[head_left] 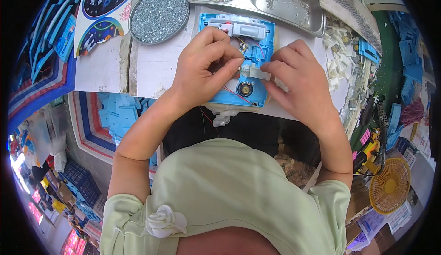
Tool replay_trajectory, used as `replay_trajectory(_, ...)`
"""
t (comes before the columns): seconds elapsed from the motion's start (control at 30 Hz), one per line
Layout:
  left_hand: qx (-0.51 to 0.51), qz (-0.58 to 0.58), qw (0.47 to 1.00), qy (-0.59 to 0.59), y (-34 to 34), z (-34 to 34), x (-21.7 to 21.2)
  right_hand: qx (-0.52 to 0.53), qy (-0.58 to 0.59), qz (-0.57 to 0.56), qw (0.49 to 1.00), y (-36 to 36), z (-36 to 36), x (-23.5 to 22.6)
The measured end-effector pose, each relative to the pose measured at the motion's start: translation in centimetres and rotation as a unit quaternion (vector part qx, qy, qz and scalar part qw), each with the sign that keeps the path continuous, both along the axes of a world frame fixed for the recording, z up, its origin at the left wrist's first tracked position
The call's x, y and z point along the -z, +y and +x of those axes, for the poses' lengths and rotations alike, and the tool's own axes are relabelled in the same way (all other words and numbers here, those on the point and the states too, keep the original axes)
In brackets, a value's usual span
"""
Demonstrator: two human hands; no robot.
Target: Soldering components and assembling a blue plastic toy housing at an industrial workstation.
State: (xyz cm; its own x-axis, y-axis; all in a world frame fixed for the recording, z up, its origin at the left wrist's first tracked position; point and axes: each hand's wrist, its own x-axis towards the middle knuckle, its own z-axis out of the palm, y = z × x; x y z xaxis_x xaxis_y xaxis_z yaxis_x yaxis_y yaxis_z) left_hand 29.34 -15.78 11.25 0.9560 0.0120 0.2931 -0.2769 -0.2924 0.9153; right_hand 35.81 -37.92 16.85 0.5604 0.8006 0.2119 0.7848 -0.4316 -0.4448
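Observation:
A light blue plastic housing [235,99] lies open on the table before me, with wires, a round black speaker [245,88] and a white-grey battery-box-like part [245,30] in it. Over its left side, my left hand [209,64] has thumb and forefinger pinched together near the middle; whatever is between the tips is too small to make out. At the right edge, my right hand [298,78] grips a small white plastic part [259,73] between thumb and fingers. This part sits against a whitish round piece [246,68] inside the housing.
A round tray of small metal screws [160,16] stands at the back left, beside printed sheets [102,34]. Behind the housing is a steel compartment tray [285,6] with small metal parts. White plastic pieces [337,66] are heaped at the right. A yellow basket [390,185] sits lower right.

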Motion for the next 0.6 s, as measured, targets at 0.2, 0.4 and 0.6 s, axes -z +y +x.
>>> replay_trajectory(0.2,0.003,-0.017,1.0,0.01,-0.2,-0.1,0.3,0.024,0.032,0.131,0.991,-1.4,-0.5,4.0)
replay_trajectory(0.4,-0.001,-0.012,1.0,-0.001,0.1,0.0,0.2,0.014,0.052,0.159,0.986,-1.7,0.1,4.9)
replay_trajectory(0.6,0.004,0.01,1.0,-0.017,0.2,0.0,0.5,-0.011,0.078,0.142,0.987,-0.2,0.5,4.7)
